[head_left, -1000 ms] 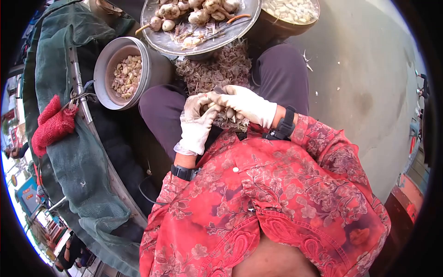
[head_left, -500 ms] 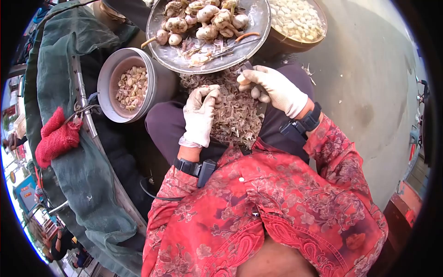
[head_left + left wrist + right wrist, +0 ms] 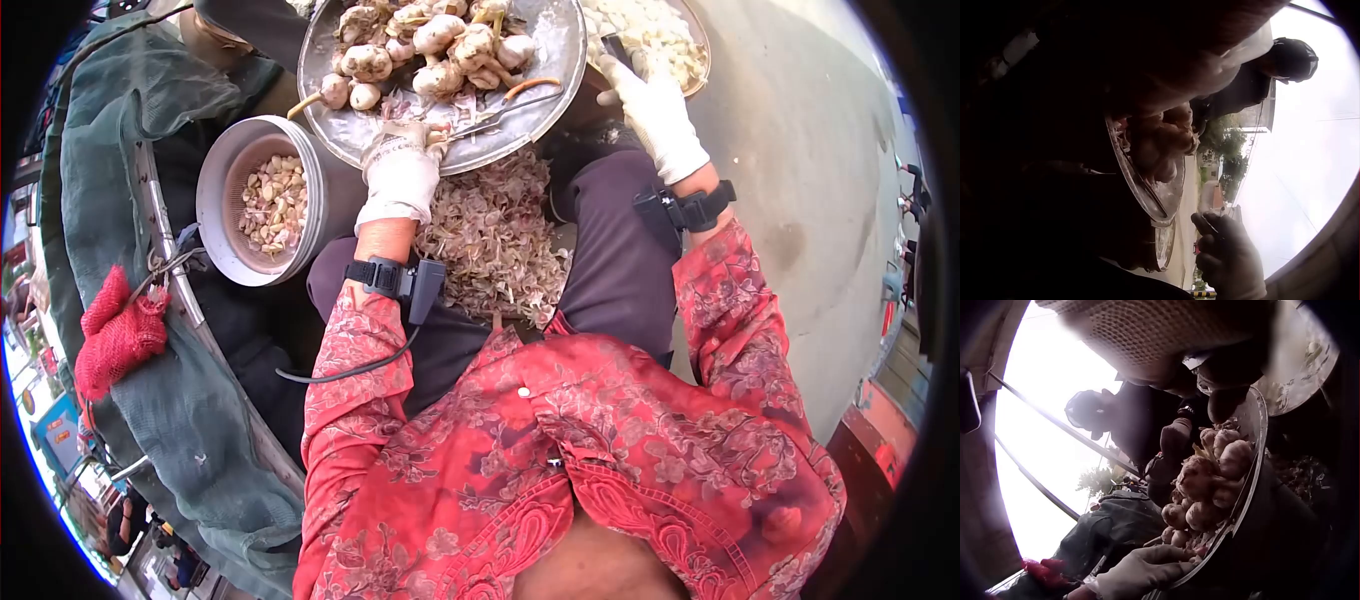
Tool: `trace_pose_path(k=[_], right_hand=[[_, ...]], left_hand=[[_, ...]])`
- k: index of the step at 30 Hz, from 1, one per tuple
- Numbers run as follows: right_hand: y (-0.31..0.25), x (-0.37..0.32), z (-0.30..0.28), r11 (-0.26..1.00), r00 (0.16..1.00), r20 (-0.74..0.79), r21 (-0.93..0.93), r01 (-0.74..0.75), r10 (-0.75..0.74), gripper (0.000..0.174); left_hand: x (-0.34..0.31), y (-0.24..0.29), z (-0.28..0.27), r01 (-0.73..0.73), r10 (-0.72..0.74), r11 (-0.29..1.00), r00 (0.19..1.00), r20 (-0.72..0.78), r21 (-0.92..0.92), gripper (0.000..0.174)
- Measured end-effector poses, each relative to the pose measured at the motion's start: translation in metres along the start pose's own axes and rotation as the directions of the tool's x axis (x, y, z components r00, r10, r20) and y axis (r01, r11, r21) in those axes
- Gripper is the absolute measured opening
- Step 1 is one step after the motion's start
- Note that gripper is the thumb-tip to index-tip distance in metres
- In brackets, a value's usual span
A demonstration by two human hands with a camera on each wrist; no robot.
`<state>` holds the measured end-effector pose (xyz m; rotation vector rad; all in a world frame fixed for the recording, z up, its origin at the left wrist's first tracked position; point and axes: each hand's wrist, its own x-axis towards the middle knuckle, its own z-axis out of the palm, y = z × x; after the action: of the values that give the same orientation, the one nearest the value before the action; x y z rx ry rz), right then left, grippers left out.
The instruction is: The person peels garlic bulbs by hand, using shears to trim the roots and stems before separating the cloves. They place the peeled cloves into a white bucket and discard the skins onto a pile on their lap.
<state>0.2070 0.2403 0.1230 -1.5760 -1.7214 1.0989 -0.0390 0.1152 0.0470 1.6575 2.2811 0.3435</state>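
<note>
My gloved left hand (image 3: 400, 175) reaches over the near rim of a round metal tray (image 3: 545, 125). Its fingertips are down among garlic skins, right at a pale clove; I cannot tell whether they grip it. Garlic bulbs (image 3: 440, 45) are heaped behind them. Out to the right, my gloved right hand (image 3: 660, 115) is at the edge of a bowl of peeled cloves (image 3: 640, 30). Between its thumb and fingers it pinches a small dark blade-like tool (image 3: 615, 48). No cloves show in its palm. In the right wrist view the left hand (image 3: 1147, 569) overlaps the tray rim.
A grey bucket (image 3: 215, 200) with unpeeled cloves (image 3: 272, 205) stands left of my knees. Garlic skins (image 3: 495, 240) are piled between my legs. A thin knife with an orange handle (image 3: 530, 88) lies on the tray. Green netting (image 3: 170, 360) and a red mesh bag (image 3: 120, 335) are far left.
The hands were together over the skins, then parted. The right hand carried several cloves forward to the bowl, and they no longer show in it. The left hand moved forward onto the tray.
</note>
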Motion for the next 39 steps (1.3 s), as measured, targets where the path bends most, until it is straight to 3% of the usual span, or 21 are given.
trace_pose_path(k=[2, 5, 8, 9, 11, 12, 14, 15, 16, 18, 20, 22, 24, 27, 36, 39], right_hand=[[0.005, 0.001, 0.008, 1.000, 0.995, 0.101, -0.021, 0.004, -0.002, 0.056], [-0.007, -0.009, 0.017, 0.995, 0.978, 0.193, -0.075, -0.070, 0.084, 0.045], [0.007, -0.017, 0.036, 0.995, 0.974, 0.228, 0.097, -0.010, -0.012, 0.044], [0.008, -0.017, 0.035, 0.998, 0.944, 0.327, 0.067, 0.017, -0.038, 0.048], [0.004, -0.025, 0.043, 0.997, 0.929, 0.369, 0.059, -0.055, 0.030, 0.050], [-0.001, -0.030, 0.046, 0.990, 0.919, 0.393, 0.134, -0.038, -0.018, 0.050], [-0.013, -0.036, 0.050, 0.992, 0.879, 0.470, 0.048, -0.115, 0.079, 0.049], [-0.005, -0.038, 0.057, 0.969, 0.858, 0.509, 0.174, -0.174, 0.063, 0.046], [-0.006, -0.040, 0.061, 0.961, 0.832, 0.544, 0.160, -0.225, 0.104, 0.043], [-0.004, -0.041, 0.072, 0.932, 0.759, 0.629, 0.146, -0.332, 0.172, 0.038], [-0.006, -0.046, 0.081, 0.905, 0.701, 0.702, 0.207, -0.371, 0.127, 0.037], [-0.009, -0.051, 0.088, 0.914, 0.710, 0.697, 0.215, -0.344, 0.103, 0.037], [-0.005, -0.055, 0.094, 0.925, 0.716, 0.693, 0.216, -0.314, 0.081, 0.034], [-0.004, -0.061, 0.091, 0.909, 0.685, 0.729, 0.273, -0.316, 0.020, 0.030], [-0.021, -0.094, 0.076, 0.875, 0.684, 0.723, 0.386, -0.292, -0.091, 0.024], [-0.021, -0.108, 0.074, 0.889, 0.709, 0.693, 0.397, -0.227, -0.128, 0.027]], left_hand=[[0.002, 0.000, 0.003, 0.064, -0.063, 0.996, 0.998, 0.007, -0.059, 0.024], [0.005, -0.010, 0.008, 0.014, -0.013, 0.997, 1.000, 0.004, -0.079, 0.023], [0.001, -0.014, 0.017, 0.010, -0.027, 0.985, 0.995, -0.097, -0.175, 0.023], [-0.001, -0.013, 0.017, -0.003, -0.036, 0.977, 0.984, -0.177, -0.213, 0.020], [-0.006, -0.010, 0.015, -0.040, -0.044, 0.957, 0.960, -0.278, -0.287, 0.016], [-0.008, -0.010, 0.017, -0.039, -0.044, 0.957, 0.959, -0.279, -0.286, 0.016], [-0.012, -0.010, 0.019, -0.013, -0.143, 0.859, 0.954, -0.264, -0.512, 0.018], [-0.018, -0.007, 0.019, -0.016, -0.160, 0.800, 0.958, -0.239, -0.600, 0.015], [-0.023, -0.004, 0.017, -0.016, -0.160, 0.802, 0.957, -0.240, -0.598, 0.015], [-0.032, 0.003, 0.013, -0.065, -0.183, 0.577, 0.961, -0.206, -0.814, 0.015], [-0.042, 0.010, 0.007, -0.049, -0.184, 0.535, 0.968, -0.173, -0.843, 0.018], [-0.051, 0.018, 0.001, -0.056, -0.188, 0.351, 0.974, -0.129, -0.935, 0.018], [-0.060, 0.020, -0.005, -0.036, -0.170, 0.416, 0.979, -0.117, -0.909, 0.020], [-0.073, 0.025, -0.009, 0.003, -0.190, 0.225, 0.981, -0.041, -0.974, 0.024], [-0.109, 0.039, -0.033, 0.068, -0.209, 0.097, 0.977, 0.047, -0.993, 0.030], [-0.123, 0.038, -0.036, 0.062, -0.197, 0.147, 0.980, 0.032, -0.987, 0.029]])
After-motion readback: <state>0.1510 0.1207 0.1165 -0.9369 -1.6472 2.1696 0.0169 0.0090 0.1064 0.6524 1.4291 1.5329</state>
